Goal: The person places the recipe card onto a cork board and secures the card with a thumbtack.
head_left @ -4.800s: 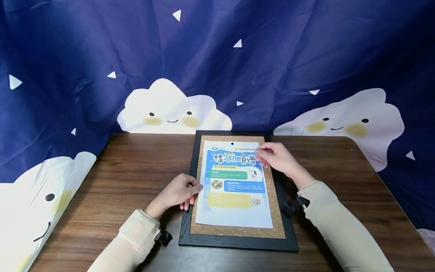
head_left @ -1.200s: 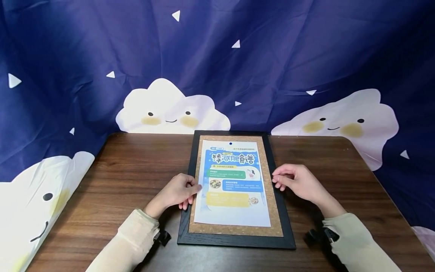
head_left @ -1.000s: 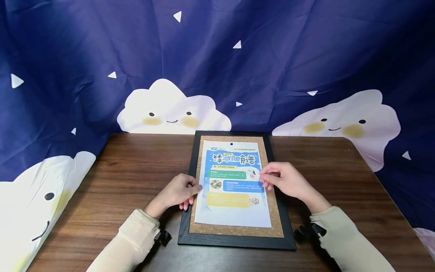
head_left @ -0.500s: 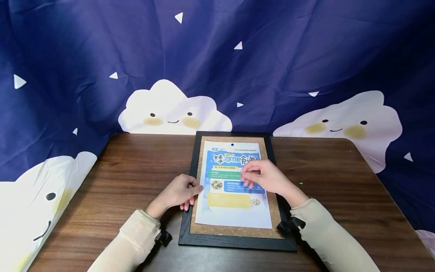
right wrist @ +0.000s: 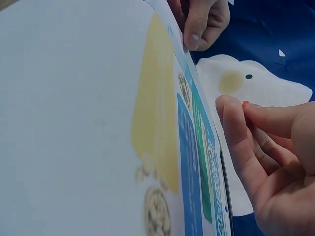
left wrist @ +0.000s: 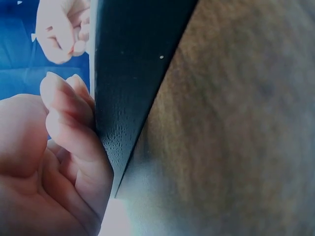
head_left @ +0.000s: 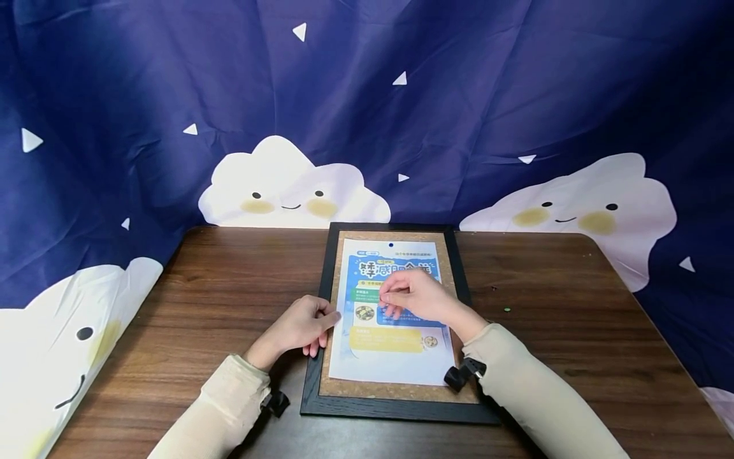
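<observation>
A printed paper sheet (head_left: 395, 366) lies on a black-framed cork board (head_left: 401, 407), with a blue thumbtack (head_left: 391, 245) at its top middle. My left hand (head_left: 298, 325) holds the board's left edge, thumb over the paper's margin and fingers curled against the frame's side, as the left wrist view also shows. Over the middle of the sheet is my right hand (head_left: 418, 296), its thumb and forefinger pinching a tiny red thing (right wrist: 245, 103), apparently a thumbtack, mostly hidden by the fingertips. In the right wrist view these fingertips are apart from the paper.
On the brown wooden table (head_left: 573, 357), right of the board, lie a small green tack-like piece (head_left: 507, 310) and a tiny dark reddish one (head_left: 494, 287). A blue curtain with clouds (head_left: 287, 185) hangs behind the table.
My right hand was near the sheet's upper right, then at the board's right side, and has since moved left over the sheet's middle. My left hand has stayed on the board's edge.
</observation>
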Motion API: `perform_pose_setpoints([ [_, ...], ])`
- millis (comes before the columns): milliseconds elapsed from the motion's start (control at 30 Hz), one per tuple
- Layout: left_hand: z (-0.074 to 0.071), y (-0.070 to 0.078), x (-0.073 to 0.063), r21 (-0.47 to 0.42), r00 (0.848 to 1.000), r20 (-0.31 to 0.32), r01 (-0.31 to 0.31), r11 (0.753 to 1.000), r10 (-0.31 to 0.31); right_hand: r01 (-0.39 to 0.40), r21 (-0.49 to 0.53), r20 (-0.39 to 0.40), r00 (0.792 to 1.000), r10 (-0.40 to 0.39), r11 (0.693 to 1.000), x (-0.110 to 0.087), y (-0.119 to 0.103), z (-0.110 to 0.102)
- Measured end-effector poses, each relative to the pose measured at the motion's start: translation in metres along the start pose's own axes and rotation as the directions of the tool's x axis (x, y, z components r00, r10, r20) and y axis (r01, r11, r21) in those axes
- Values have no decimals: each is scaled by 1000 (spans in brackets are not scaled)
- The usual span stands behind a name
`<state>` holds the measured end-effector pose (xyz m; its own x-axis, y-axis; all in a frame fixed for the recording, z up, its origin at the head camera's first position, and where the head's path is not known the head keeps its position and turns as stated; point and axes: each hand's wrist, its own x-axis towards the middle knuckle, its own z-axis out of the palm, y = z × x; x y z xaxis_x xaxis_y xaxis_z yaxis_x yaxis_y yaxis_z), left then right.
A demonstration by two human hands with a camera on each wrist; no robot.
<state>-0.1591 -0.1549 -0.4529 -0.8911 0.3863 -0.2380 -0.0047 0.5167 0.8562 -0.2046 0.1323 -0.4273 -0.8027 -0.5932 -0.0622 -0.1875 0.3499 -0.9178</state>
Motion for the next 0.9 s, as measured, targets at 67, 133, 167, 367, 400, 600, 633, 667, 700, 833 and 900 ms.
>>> perform_pose_setpoints([
  [67,0,-1,0,2,1000,-1,3,1000,-3,-8,10,10,1000,8,1000,5,-2,4],
  [133,0,-2,-1,5,1000,-3,4,1000,-4,-13,27,16,1000,13,1000,10,-3,8],
  [167,0,-2,-1,5,1000,-3,5,1000,-4,-16,34,18,1000,16,999,13,-4,10],
  [367,0,-3,-2,3,1000,-6,2,1000,-2,-35,73,25,999,33,997,26,-6,20],
  [400,0,-3,-2,4,1000,-6,2,1000,-2,-39,81,24,999,37,996,28,-6,22],
  [600,-1,-2,-1,14,1000,-9,6,1000,-6,-64,96,28,998,62,993,43,-6,33],
  [633,-1,-2,-1,15,1000,-12,6,1000,-6,-74,101,33,997,71,992,46,-6,35],
  [667,-1,-2,-1,15,1000,-14,6,1000,-5,-84,106,37,996,81,991,48,-6,36],
  [700,-1,-1,-1,16,1000,-15,5,1000,-5,-98,114,40,995,94,989,50,-7,38],
  [833,-1,0,-1,16,1000,-14,-2,1000,2,-153,145,47,988,148,977,56,-7,43],
  [900,-1,0,0,14,1000,-10,-4,1000,4,-176,152,46,984,171,973,59,-6,45],
])
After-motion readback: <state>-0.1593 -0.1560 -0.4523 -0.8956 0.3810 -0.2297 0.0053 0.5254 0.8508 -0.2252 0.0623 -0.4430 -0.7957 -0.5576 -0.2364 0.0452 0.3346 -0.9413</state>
